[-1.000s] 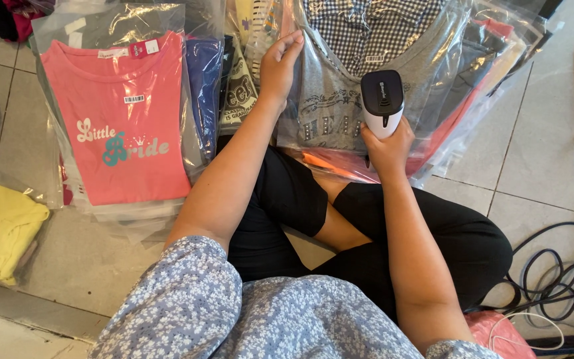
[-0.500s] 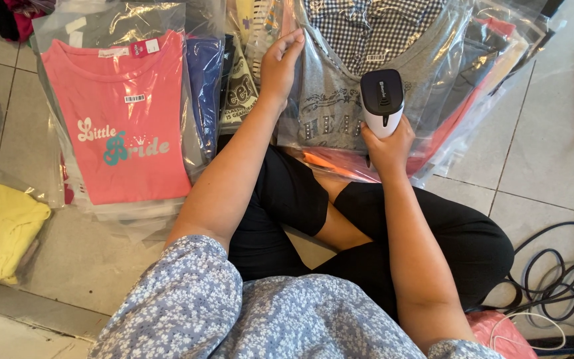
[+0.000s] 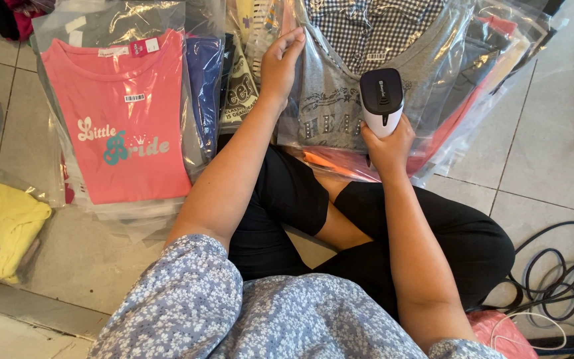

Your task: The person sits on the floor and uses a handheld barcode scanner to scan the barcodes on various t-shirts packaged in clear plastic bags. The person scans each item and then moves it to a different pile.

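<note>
My right hand (image 3: 388,145) grips a black and white handheld scanner (image 3: 381,100), its head pointed up at a clear bag holding a grey printed shirt with a checked collar (image 3: 340,80). My left hand (image 3: 279,66) rests on the left edge of that same bag, fingers curled over the plastic. The bag lies on top of a stack of other bagged clothes, with orange and red ones (image 3: 446,126) showing underneath. I sit cross-legged on the tiled floor in black trousers.
A stack of bagged clothes with a pink printed shirt (image 3: 124,119) on top lies at the left, with a blue bagged garment (image 3: 204,93) beside it. A yellow bagged shirt (image 3: 1,226) sits lower left. Black cables (image 3: 566,266) coil on the tiles at the right.
</note>
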